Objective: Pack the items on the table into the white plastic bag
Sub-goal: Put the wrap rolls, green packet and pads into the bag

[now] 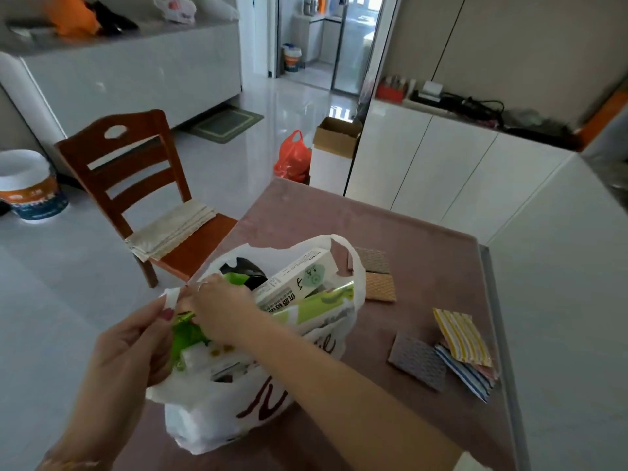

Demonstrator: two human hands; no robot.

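The white plastic bag (217, 416) stands on the pink table (407, 239), stuffed with a white and green box (299, 277), a green and white packet (319, 302) and something black. My left hand (136, 341) pinches the bag's near handle. My right hand (221, 307) reaches across into the bag's mouth, fingers closed on a green wrapper (185, 334). On the table to the right lie a grey sponge pad (417, 365), striped cloths (462, 338), an orange pad (380, 287) and a brown pad (373, 260).
A wooden chair (136, 185) with a folded cloth on its seat stands left of the table. White cabinets (441, 164) run along the right. A red bag (294, 158) and a cardboard box (336, 134) sit on the floor beyond; a paint bucket (30, 185) at far left.
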